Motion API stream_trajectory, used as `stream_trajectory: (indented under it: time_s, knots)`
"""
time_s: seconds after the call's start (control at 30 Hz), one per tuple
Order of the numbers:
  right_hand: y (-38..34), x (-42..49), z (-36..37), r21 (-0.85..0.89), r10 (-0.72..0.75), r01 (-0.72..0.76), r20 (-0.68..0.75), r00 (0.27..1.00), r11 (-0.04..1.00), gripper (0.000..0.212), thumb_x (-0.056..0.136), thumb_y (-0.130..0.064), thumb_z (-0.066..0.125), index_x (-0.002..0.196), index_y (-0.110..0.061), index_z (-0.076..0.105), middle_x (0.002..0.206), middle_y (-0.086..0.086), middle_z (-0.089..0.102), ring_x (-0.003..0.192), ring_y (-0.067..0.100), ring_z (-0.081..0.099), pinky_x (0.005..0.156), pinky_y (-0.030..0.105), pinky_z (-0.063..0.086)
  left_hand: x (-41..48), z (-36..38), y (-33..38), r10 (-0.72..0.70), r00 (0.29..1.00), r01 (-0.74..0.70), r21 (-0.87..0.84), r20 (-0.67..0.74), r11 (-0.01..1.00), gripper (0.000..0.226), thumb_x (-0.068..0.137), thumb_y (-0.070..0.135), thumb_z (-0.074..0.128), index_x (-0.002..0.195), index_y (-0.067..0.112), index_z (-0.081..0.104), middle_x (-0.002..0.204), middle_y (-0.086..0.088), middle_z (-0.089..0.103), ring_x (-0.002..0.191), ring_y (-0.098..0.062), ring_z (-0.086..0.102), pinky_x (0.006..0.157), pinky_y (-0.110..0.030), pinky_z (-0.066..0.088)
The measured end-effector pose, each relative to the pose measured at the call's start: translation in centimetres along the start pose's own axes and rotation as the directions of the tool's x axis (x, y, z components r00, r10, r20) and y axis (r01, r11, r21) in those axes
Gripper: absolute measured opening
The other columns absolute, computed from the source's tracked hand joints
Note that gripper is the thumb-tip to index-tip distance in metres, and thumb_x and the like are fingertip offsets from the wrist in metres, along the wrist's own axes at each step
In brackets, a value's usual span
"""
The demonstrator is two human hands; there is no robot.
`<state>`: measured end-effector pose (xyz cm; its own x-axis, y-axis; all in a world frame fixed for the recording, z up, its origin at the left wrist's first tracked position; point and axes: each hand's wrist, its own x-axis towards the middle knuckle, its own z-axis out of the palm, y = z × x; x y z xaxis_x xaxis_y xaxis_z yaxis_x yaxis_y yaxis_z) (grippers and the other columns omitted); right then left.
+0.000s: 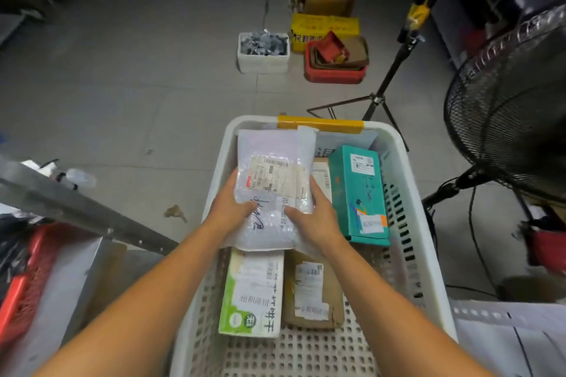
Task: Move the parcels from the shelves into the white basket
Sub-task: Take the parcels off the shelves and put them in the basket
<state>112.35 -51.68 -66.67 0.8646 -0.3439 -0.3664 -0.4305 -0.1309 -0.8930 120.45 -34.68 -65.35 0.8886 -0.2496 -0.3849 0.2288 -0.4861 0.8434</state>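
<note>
Bubble mailer (pixel 274 187) held with both hands for something that flat, what's the point? Left hand (pixel 232 205) grips its left edge and right hand (pixel 315 214) grips the right edge, thumbs on top over the scribbled writing, fingers tucked under
– packer_q

Floppy stuff, I'd guess. A soft mailer sags if you pinch one corner, so a hand on each side keeps it level and label-up. It's over the far half of the white basket (pixel 228 144), inside the rim, so it's basically at the drop-off
– shelfrat

Is it down yet though?
– packer_q

Can't tell whether it's resting on anything or hanging just above. Its near edge overlaps the green and white box (pixel 251 294) and the brown parcel (pixel 312 291), which lie flat side by side on the basket floor
– shelfrat

And the teal box (pixel 358 193) beside it?
– packer_q

That one sits along the right wall, just beside the right hand, so the only free spot for a wide flat thing is on top of the others. Makes sense: hard boxes low, soft light one as the top layer. My read is the job's well underway, with letting go as the bit left for this one
– shelfrat
</note>
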Motion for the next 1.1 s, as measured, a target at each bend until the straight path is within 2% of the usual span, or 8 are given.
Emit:
stream_trajectory:
  time_s: [0.07, 0.13, 0.3, 0.43, 0.53, 0.6, 0.83, 1.1]
  knots:
    - [0.1, 0.1, 0.7, -0.003, 0.007, -0.007, 0.006, 1.000, 1.000, 0.086, 0.082, -0.012, 0.075, 0.150, -0.035, 0.028, 0.123, -0.012, 0.061, 0.111, 0.005, 0.059, 0.097, 0.033, 0.052, 0.3, 0.1, 0.1, -0.011, 0.999, 0.012, 0.037, -0.033, 0.999, 0.076, 0.083, 0.000, 0.064, 0.141, 0.039, 0.035, 0.124, 0.009, 0.057, 0.108, -0.015, 0.056, 0.086, -0.032, 0.049]
    - [0.0, 0.1, 1.3, -0.044, -0.003, 0.003, -0.006, 1.000, 0.999, 0.089, 0.080, -0.015, 0.076, 0.151, -0.034, 0.025, 0.130, -0.005, 0.060, 0.117, 0.013, 0.057, 0.101, 0.040, 0.049, 0.6, 0.1, 0.4, -0.014, 0.998, 0.019, 0.075, -0.063, 0.997, 0.077, 0.083, -0.001, 0.061, 0.140, 0.043, 0.033, 0.123, 0.009, 0.057, 0.106, -0.017, 0.056, 0.087, -0.036, 0.050]
    - [0.3, 0.6, 1.0, -0.135, 0.025, -0.022, 0.020, 0.999, 0.991, 0.091, 0.082, -0.024, 0.075, 0.153, -0.032, 0.019, 0.139, -0.003, 0.053, 0.126, 0.018, 0.051, 0.106, 0.039, 0.043, 0.7, 0.3, 0.7, -0.033, 0.998, 0.039, 0.113, -0.051, 0.993, 0.073, 0.085, 0.000, 0.060, 0.141, 0.040, 0.033, 0.127, 0.005, 0.058, 0.111, -0.020, 0.057, 0.093, -0.044, 0.050]
    - [-1.2, 0.3, -0.4, -0.176, 0.113, -0.093, 0.106, 0.988, 0.980, 0.084, 0.081, -0.028, 0.076, 0.150, -0.034, 0.026, 0.135, -0.006, 0.055, 0.122, 0.018, 0.053, 0.096, 0.030, 0.044, -0.2, -0.5, 1.3, -0.094, 0.995, 0.097, 0.172, -0.024, 0.980, 0.066, 0.086, 0.008, 0.061, 0.139, 0.039, 0.036, 0.124, 0.004, 0.060, 0.110, -0.022, 0.057, 0.096, -0.044, 0.049]
    - [-3.6, -0.4, -2.0, -0.267, 0.162, -0.120, 0.138, 0.977, 0.956, 0.073, 0.085, -0.028, 0.072, 0.148, -0.019, 0.035, 0.143, 0.003, 0.051, 0.130, 0.025, 0.048, 0.107, 0.042, 0.041, -1.3, -1.9, 2.2, -0.109, 0.994, 0.098, 0.274, 0.028, 0.957, 0.054, 0.089, 0.017, 0.062, 0.137, 0.032, 0.042, 0.128, 0.001, 0.060, 0.113, -0.024, 0.057, 0.097, -0.038, 0.046]
    - [-5.8, -1.5, -3.2, -0.341, 0.184, -0.137, 0.112, 0.976, 0.930, 0.066, 0.089, -0.031, 0.068, 0.146, -0.013, 0.039, 0.146, 0.009, 0.047, 0.132, 0.028, 0.046, 0.107, 0.038, 0.039, -2.2, -3.3, 3.3, -0.104, 0.993, 0.073, 0.379, 0.063, 0.922, 0.051, 0.091, 0.022, 0.061, 0.139, 0.023, 0.044, 0.134, -0.004, 0.057, 0.118, -0.025, 0.055, 0.096, -0.034, 0.043]
    - [-15.1, -10.6, -8.0, -0.560, 0.155, -0.171, -0.076, 0.985, 0.811, 0.061, 0.092, -0.034, 0.059, 0.147, -0.017, 0.037, 0.145, 0.011, 0.048, 0.131, 0.029, 0.046, 0.107, 0.043, 0.040, -7.1, -7.9, 11.8, 0.020, 0.954, -0.211, 0.622, 0.299, 0.754, 0.052, 0.094, 0.028, 0.056, 0.143, 0.019, 0.041, 0.141, -0.012, 0.050, 0.127, -0.028, 0.049, 0.102, -0.037, 0.040]
    - [-22.8, -26.3, -14.8, -0.585, 0.100, -0.259, -0.289, 0.952, 0.768, 0.053, 0.092, -0.030, 0.058, 0.140, -0.012, 0.046, 0.139, 0.014, 0.053, 0.124, 0.031, 0.052, 0.102, 0.041, 0.043, -17.6, -8.9, 24.2, 0.229, 0.836, -0.543, 0.691, 0.499, 0.477, 0.048, 0.094, 0.036, 0.052, 0.141, 0.025, 0.043, 0.139, -0.005, 0.051, 0.123, -0.025, 0.051, 0.101, -0.039, 0.043]
